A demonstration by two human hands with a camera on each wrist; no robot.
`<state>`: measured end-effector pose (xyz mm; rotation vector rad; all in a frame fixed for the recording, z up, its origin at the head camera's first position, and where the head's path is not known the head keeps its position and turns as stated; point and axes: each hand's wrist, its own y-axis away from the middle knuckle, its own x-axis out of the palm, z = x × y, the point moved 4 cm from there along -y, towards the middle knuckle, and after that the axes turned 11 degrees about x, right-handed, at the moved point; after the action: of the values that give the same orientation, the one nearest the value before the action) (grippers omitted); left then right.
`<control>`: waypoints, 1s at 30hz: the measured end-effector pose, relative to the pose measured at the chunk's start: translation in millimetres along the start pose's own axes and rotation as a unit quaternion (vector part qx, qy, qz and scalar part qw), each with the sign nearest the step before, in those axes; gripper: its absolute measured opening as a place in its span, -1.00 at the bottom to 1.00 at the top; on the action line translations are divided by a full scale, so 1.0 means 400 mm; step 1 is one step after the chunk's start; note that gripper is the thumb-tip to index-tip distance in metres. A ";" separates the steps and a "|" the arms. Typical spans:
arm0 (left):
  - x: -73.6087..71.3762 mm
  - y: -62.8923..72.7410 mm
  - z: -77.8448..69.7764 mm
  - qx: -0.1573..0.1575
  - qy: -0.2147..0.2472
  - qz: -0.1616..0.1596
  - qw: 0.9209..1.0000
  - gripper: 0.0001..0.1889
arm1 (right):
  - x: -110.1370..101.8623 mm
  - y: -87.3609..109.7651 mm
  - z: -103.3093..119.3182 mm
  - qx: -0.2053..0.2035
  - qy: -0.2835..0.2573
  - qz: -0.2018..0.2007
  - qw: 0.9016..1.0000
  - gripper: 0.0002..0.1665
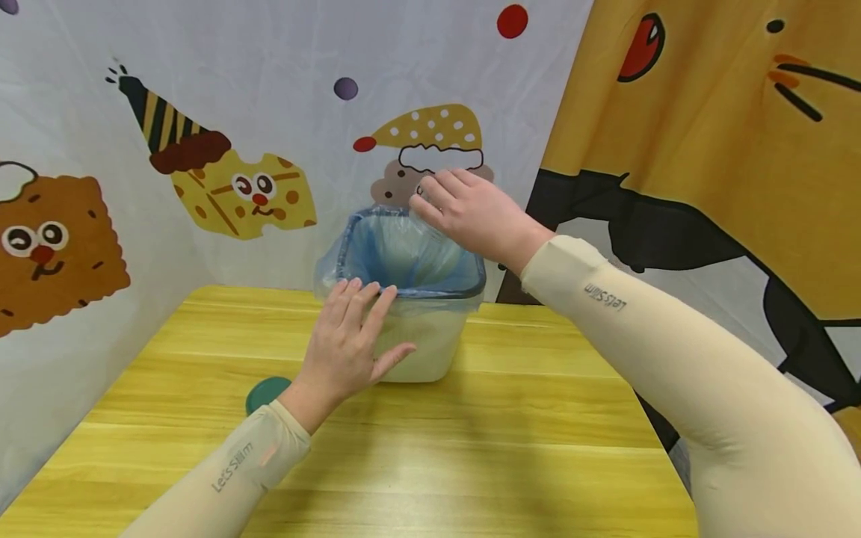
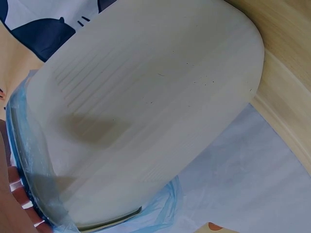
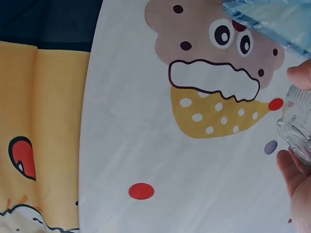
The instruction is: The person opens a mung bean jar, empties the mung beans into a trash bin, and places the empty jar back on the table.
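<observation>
A pale waste bin (image 1: 420, 340) stands on the table, its blue rim lined with a thin translucent blue bag (image 1: 430, 250). My left hand (image 1: 353, 336) lies along the near side of the bin, its straight fingertips resting on the rim and the thumb spread apart. In the left wrist view the bin wall (image 2: 146, 97) fills most of the frame. Above the bin's far right side, my right hand (image 1: 477, 213) grips a clear ribbed jar (image 3: 297, 119), seen between thumb and fingers in the right wrist view. From the head, the hand hides most of that jar.
A round green lid (image 1: 267, 394) lies on the wood-grain table (image 1: 430, 463), beside my left wrist. Behind the table hangs a white cloth (image 1: 269, 60) with cartoon prints, and an orange patterned curtain (image 1: 706, 149) hangs at the right.
</observation>
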<state>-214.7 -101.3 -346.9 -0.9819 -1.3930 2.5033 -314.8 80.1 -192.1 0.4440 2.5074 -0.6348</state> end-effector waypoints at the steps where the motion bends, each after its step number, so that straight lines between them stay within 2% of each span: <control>1: 0.000 0.001 0.000 0.000 0.000 -0.001 1.000 -0.13 | 0.004 -0.002 0.006 -0.012 0.013 0.006 1.000 -0.38; 6: 0.000 0.003 -0.001 0.000 -0.003 0.003 1.000 -0.13 | 0.029 -0.008 0.037 -0.067 0.069 0.046 0.994 -0.28; 11: -0.001 0.004 -0.001 0.000 -0.004 -0.001 1.000 -0.12 | 0.033 -0.010 0.052 -0.095 0.076 0.062 0.991 -0.29; 18: -0.003 0.002 0.001 0.001 -0.006 -0.001 1.000 -0.13 | 0.030 -0.002 0.035 -0.057 0.052 0.073 0.994 -0.22; 21: -0.003 0.003 0.001 0.002 -0.006 -0.001 1.000 -0.13 | 0.036 0.007 0.028 -0.023 -0.013 0.069 0.997 -0.29; 23: -0.001 0.003 0.002 0.003 -0.005 -0.001 1.000 -0.14 | 0.038 0.011 0.013 0.039 -0.084 0.057 0.994 -0.38; 24: 0.000 0.003 0.002 0.003 -0.004 -0.003 1.000 -0.14 | 0.039 0.013 0.003 0.078 -0.129 0.055 0.987 -0.38; 25: 0.001 0.003 0.003 0.003 -0.004 -0.003 1.000 -0.14 | 0.040 0.015 -0.008 0.118 -0.174 0.060 0.976 -0.35; 26: 0.002 0.002 0.003 0.002 -0.003 -0.003 1.000 -0.14 | 0.043 0.017 -0.019 0.159 -0.218 0.068 0.960 -0.33; 28: 0.003 0.002 0.004 0.002 -0.004 -0.003 1.000 -0.15 | 0.051 0.026 -0.037 0.240 -0.298 0.102 0.918 -0.19; 29: 0.003 0.003 0.004 0.002 -0.005 -0.004 1.000 -0.15 | 0.057 0.033 -0.044 0.279 -0.338 0.120 0.891 -0.08; 30: 0.002 0.003 0.003 0.001 -0.006 -0.004 1.000 -0.15 | 0.063 0.042 -0.049 0.316 -0.380 0.133 0.859 0.02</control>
<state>-215.9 -102.7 -347.9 -0.9593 -1.3939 2.5096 -336.1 109.0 -196.9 0.6045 1.4211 -1.2334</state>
